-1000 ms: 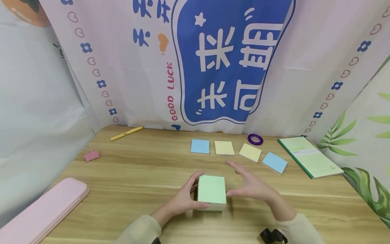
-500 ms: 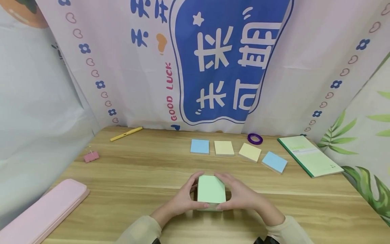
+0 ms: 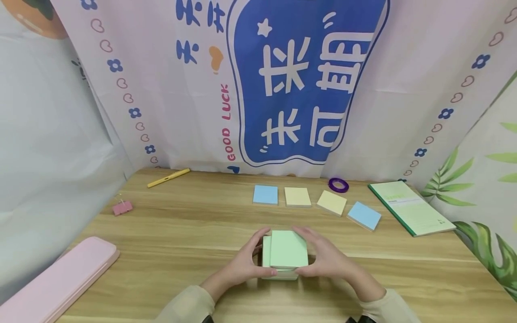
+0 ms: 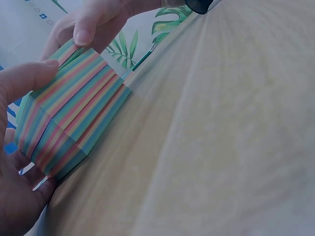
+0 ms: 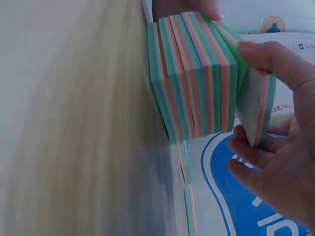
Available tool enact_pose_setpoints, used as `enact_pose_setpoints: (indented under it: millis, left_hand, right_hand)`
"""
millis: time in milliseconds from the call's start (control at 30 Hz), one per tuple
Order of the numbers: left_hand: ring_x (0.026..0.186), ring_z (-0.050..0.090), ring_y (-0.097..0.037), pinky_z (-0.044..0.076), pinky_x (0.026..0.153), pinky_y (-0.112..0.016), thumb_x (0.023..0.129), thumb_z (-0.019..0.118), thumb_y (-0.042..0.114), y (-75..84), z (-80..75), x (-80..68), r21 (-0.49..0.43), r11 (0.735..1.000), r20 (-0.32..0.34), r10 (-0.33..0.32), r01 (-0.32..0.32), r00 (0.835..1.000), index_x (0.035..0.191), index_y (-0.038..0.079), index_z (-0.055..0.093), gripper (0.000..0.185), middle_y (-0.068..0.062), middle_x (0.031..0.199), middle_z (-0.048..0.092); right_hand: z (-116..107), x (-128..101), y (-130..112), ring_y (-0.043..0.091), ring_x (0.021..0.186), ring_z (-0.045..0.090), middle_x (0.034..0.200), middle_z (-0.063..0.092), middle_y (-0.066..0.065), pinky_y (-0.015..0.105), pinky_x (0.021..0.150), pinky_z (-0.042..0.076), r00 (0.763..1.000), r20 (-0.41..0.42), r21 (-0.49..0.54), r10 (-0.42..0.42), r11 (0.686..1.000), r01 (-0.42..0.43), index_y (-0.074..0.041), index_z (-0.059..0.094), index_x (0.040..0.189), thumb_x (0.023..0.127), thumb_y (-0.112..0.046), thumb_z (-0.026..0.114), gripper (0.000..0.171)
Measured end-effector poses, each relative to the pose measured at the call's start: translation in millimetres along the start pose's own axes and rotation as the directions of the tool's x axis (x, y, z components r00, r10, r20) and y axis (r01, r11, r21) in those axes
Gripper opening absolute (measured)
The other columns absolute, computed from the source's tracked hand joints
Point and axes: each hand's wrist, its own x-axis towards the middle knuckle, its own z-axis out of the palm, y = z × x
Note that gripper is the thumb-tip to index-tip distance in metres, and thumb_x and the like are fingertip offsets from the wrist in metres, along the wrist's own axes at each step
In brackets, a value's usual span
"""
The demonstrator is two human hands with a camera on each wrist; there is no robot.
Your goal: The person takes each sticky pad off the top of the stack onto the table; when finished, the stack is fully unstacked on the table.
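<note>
A stack of sticky note pads (image 3: 266,252) with striped, multicoloured edges sits on the wooden table in front of the person. The left hand (image 3: 247,261) holds the stack from its left side, thumb at the near face and fingers round the far side. With thumb and fingers, the right hand (image 3: 326,255) pinches a green-topped sticky note pad (image 3: 288,248) at the top, shifted right of the pads below. In the right wrist view this top pad (image 5: 256,105) tilts away from the stack (image 5: 189,76), one edge still close to it. The left wrist view shows the stack's striped side (image 4: 74,113).
Behind the stack lie a blue pad (image 3: 265,194), two yellow pads (image 3: 297,197) and another blue pad (image 3: 364,216). Farther out are a purple tape roll (image 3: 338,185), green notebook (image 3: 412,208), yellow pen (image 3: 168,178), pink binder clip (image 3: 122,207) and pink pencil case (image 3: 60,282).
The right hand came in from the right and took hold of the top pad, which has since slid right, baring a strip of the pad beneath. The left hand stayed at the stack.
</note>
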Motion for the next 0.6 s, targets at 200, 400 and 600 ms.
enact_pose_setpoints:
  millis: [200,400,600]
  left_hand:
    - [0.113,0.036,-0.027,0.028,0.093,-0.045,0.066,0.075,0.022,1.8,-0.2,-1.2,0.025,1.0,0.005,-0.013,0.013,1.0,0.136,0.013,0.018,0.09,-0.011,0.127,0.035]
    - [0.107,0.041,-0.022,0.03,0.091,-0.042,0.063,0.076,0.031,1.4,-1.9,-1.7,0.104,0.994,-0.006,-0.02,0.021,1.0,0.136,0.009,0.02,0.095,-0.008,0.122,0.039]
    - [0.107,0.04,-0.022,0.029,0.091,-0.043,0.065,0.075,0.027,9.2,-1.3,-3.1,0.112,0.993,0.022,-0.022,0.019,1.0,0.133,0.005,0.022,0.089,-0.007,0.119,0.04]
  right_hand:
    - [-13.7,-2.4,2.1,0.036,0.114,0.034,0.128,0.037,0.017,0.055,0.086,0.03,0.998,-0.047,0.002,0.033,0.999,-0.033,-0.007,0.034,0.131,0.059,-0.037,0.076,0.089]
    - [-33.3,6.8,5.9,0.04,0.12,0.022,0.133,0.029,0.018,0.06,0.088,0.022,0.996,-0.057,0.047,0.075,0.996,-0.073,-0.011,0.032,0.133,0.064,-0.033,0.074,0.085]
    - [-47.8,30.7,8.8,0.034,0.121,0.022,0.134,0.027,0.018,0.052,0.092,0.025,0.993,-0.077,0.116,0.085,0.99,-0.076,-0.006,0.031,0.133,0.067,-0.025,0.074,0.081]
